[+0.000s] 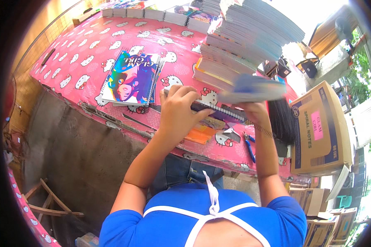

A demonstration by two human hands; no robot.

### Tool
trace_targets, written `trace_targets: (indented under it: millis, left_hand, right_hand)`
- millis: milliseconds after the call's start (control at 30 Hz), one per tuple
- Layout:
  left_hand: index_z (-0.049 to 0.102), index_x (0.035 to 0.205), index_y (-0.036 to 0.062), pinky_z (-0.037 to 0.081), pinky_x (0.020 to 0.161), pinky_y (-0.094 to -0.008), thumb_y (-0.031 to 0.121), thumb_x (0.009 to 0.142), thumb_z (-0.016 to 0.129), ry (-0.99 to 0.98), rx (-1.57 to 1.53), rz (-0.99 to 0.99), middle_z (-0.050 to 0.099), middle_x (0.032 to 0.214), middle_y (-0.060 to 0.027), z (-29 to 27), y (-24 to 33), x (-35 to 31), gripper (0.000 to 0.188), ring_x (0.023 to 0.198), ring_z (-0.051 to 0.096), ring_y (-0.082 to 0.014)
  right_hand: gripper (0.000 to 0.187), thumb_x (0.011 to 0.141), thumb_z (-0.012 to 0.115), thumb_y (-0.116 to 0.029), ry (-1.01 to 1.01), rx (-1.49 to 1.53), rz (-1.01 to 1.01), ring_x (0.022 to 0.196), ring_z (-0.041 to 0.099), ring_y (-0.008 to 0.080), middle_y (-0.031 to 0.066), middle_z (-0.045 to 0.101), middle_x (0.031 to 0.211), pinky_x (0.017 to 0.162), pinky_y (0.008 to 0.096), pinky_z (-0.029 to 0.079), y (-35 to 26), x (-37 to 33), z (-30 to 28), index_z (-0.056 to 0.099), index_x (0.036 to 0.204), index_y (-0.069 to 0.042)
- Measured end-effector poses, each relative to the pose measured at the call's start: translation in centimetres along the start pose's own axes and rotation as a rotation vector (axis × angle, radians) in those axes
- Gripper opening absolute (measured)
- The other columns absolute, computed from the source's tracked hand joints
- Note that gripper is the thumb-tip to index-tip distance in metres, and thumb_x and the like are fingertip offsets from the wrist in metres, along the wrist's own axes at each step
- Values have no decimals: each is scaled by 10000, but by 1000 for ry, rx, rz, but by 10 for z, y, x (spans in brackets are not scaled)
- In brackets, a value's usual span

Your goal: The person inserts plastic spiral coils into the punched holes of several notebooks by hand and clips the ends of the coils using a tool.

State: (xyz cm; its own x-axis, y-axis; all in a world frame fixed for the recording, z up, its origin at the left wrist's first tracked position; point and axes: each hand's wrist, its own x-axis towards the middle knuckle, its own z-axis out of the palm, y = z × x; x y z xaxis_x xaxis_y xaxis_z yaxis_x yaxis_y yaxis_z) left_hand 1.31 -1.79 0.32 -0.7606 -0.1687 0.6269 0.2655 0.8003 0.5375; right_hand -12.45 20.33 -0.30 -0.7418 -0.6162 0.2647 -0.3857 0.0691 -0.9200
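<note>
Near the table's front edge, my left hand (179, 108) grips a notebook (202, 131) stood on its lower side, thumb in front and fingers behind its upper edge. A dark spiral wire coil (228, 115) runs along that edge, its loose end sticking out to the right beside my right forearm. My right hand (253, 110) is at the coil's right part, closed on a flat blue-and-grey thing (251, 88) smeared by motion, its kind unclear. To the left lie spiral-bound notebooks (130, 80) with a colourful cover, stacked slightly askew.
Blue-handled pliers (250, 147) lie right of the notebook. A bundle of black coils (282, 121) sits before a cardboard box (322, 127). Tall stacks of unbound pages (243, 41) rise behind my hands. Finished notebooks line the back of the pink table (82, 68).
</note>
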Motion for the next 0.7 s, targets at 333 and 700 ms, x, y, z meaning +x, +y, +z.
trace_targets:
  millis: [333,700]
  left_hand:
    - [637,859,21,453,890,-415,216,539,882,164,3,-12,466,1260,-200,-11,-12,1,447,1080,518,-316]
    - [534,1177,52,521,779,-311,35,668,815,200,-535,-269,565,1075,-69,-3,-36,-9,581,954,586,-151]
  right_hand:
    - [381,634,689,49,-21,-222,-182,788,627,150,46,664,856,688,318,511,6,20,36,638,1008,-5]
    - [466,674,683,34,-111,657,75,902,629,174,67,661,971,739,332,524,-22,31,54,592,1129,-7]
